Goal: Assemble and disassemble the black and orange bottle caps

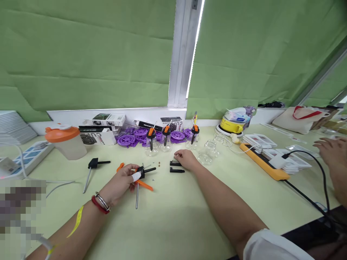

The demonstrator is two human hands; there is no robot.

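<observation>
My left hand, with white tape on one finger, grips a black plastic part with a black peg and a metal rod pointing down. An orange lever shows below these fingers; I cannot tell whether it is held or lies on the table. My right hand has its fingers drawn together at a small black case of bits; what they pinch is hidden. A slim black piece lies just in front of it. Tiny brass pieces lie between my hands. Another black part with a rod lies at left.
Behind my hands stand several glass jars with black and orange tops, purple plastic wheels and boxes. An orange-lidded shaker stands left. On the right are a clear glass jar, an orange power strip and another person's hand.
</observation>
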